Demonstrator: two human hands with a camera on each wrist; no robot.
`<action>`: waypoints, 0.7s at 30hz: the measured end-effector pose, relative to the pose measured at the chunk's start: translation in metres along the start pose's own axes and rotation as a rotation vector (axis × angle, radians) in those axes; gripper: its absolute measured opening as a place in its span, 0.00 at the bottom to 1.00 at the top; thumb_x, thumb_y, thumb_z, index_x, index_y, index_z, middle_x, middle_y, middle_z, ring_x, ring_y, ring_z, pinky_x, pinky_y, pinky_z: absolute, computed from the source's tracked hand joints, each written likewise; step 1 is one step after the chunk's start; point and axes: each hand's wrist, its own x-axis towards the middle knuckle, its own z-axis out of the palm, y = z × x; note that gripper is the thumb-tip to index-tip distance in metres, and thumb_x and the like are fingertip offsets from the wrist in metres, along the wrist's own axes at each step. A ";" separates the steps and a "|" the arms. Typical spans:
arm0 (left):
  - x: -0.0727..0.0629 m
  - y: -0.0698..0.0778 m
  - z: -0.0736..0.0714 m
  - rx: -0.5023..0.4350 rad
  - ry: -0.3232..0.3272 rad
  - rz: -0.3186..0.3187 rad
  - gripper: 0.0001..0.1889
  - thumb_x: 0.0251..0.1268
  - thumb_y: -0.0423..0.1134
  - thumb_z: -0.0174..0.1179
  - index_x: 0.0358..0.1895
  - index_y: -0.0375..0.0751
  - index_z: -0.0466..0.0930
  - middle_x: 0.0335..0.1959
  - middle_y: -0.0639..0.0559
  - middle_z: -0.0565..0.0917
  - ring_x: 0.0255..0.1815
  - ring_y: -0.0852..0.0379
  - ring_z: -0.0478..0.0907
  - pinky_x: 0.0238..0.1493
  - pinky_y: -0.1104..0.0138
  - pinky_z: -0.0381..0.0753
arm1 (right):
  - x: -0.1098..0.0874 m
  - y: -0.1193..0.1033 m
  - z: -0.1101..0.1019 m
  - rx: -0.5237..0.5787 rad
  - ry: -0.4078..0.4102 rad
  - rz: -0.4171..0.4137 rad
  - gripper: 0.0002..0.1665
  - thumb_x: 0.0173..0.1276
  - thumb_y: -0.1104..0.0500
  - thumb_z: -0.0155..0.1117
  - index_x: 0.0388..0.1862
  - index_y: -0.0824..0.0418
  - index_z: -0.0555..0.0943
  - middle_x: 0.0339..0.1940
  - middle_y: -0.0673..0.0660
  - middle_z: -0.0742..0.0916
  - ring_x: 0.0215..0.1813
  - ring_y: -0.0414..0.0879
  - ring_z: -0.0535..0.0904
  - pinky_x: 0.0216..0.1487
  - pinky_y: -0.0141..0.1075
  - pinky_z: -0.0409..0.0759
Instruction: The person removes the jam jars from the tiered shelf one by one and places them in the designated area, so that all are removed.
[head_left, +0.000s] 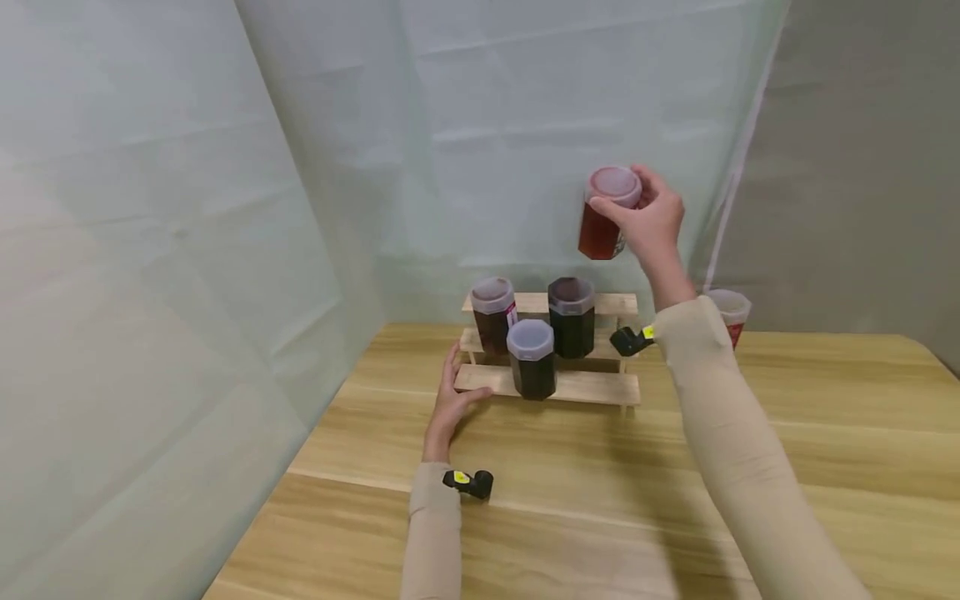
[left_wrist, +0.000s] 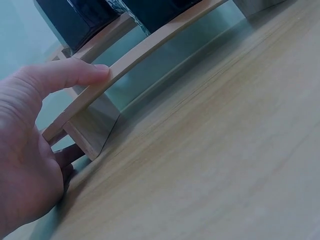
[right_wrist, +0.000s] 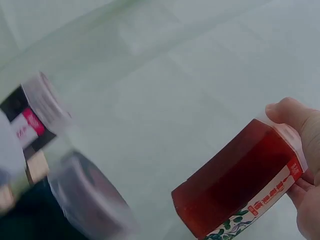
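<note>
Red jar (head_left: 600, 233), one, clamped in right grip (head_left: 651, 218); three dark jars (head_left: 534, 375) on one rack (head_left: 597, 387), left grip (head_left: 450, 408) clasping end

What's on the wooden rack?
A dark front jar on the lowest step; a dark left jar and dark right jar on the middle step. Surfaces beneath them are hidden.

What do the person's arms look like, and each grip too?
The sleeves are plain beige and reach the wrists. On each sleeve sits a small black camera with a yellow mark. The left grip and right grip wear no gloves.
</note>
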 end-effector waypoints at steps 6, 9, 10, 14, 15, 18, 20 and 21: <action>0.005 0.007 -0.004 -0.001 0.003 0.018 0.54 0.52 0.24 0.67 0.79 0.48 0.44 0.80 0.38 0.46 0.80 0.38 0.41 0.75 0.38 0.42 | -0.013 0.004 -0.042 -0.009 0.041 -0.030 0.44 0.53 0.51 0.77 0.69 0.53 0.72 0.67 0.58 0.79 0.58 0.43 0.76 0.65 0.36 0.75; 0.005 0.013 -0.006 0.002 0.000 0.004 0.54 0.52 0.25 0.68 0.79 0.49 0.44 0.80 0.38 0.45 0.80 0.39 0.41 0.75 0.39 0.42 | -0.020 0.013 -0.061 0.017 0.091 -0.004 0.42 0.53 0.53 0.78 0.68 0.53 0.74 0.65 0.56 0.80 0.55 0.40 0.76 0.63 0.33 0.76; 0.005 0.013 -0.007 0.005 0.001 0.000 0.54 0.52 0.25 0.68 0.79 0.50 0.44 0.80 0.39 0.45 0.80 0.39 0.41 0.76 0.39 0.43 | -0.022 0.017 -0.066 0.031 0.103 0.010 0.41 0.53 0.54 0.78 0.67 0.52 0.74 0.64 0.55 0.80 0.54 0.39 0.76 0.63 0.32 0.76; 0.004 0.014 -0.011 0.011 0.014 -0.006 0.55 0.51 0.25 0.69 0.79 0.50 0.44 0.79 0.36 0.47 0.80 0.38 0.43 0.75 0.39 0.44 | -0.026 0.029 -0.084 0.034 0.146 0.055 0.41 0.51 0.54 0.79 0.66 0.52 0.75 0.61 0.52 0.82 0.51 0.36 0.76 0.58 0.28 0.77; 0.004 0.013 -0.012 0.012 0.016 -0.007 0.55 0.51 0.25 0.69 0.79 0.50 0.44 0.79 0.36 0.47 0.80 0.38 0.43 0.76 0.39 0.44 | -0.027 0.031 -0.088 0.033 0.152 0.066 0.41 0.51 0.54 0.79 0.66 0.52 0.75 0.60 0.51 0.82 0.50 0.35 0.76 0.57 0.27 0.76; 0.005 0.009 -0.016 0.000 0.022 0.001 0.55 0.51 0.25 0.69 0.79 0.50 0.44 0.79 0.35 0.47 0.80 0.38 0.42 0.76 0.39 0.42 | -0.029 0.037 -0.099 0.034 0.177 0.095 0.43 0.49 0.54 0.80 0.67 0.53 0.75 0.57 0.49 0.82 0.49 0.35 0.76 0.55 0.25 0.76; 0.008 0.003 -0.018 -0.002 0.025 0.010 0.55 0.51 0.24 0.69 0.79 0.50 0.44 0.79 0.35 0.47 0.79 0.38 0.43 0.76 0.39 0.43 | -0.030 0.041 -0.107 0.050 0.181 0.118 0.45 0.49 0.54 0.81 0.67 0.53 0.74 0.55 0.47 0.82 0.49 0.35 0.76 0.54 0.25 0.76; 0.010 0.000 -0.019 0.000 0.028 0.016 0.55 0.51 0.24 0.68 0.79 0.50 0.44 0.78 0.35 0.48 0.79 0.38 0.44 0.76 0.40 0.43 | -0.030 0.042 -0.110 0.053 0.182 0.126 0.45 0.48 0.53 0.81 0.67 0.53 0.74 0.55 0.46 0.82 0.49 0.35 0.75 0.54 0.24 0.76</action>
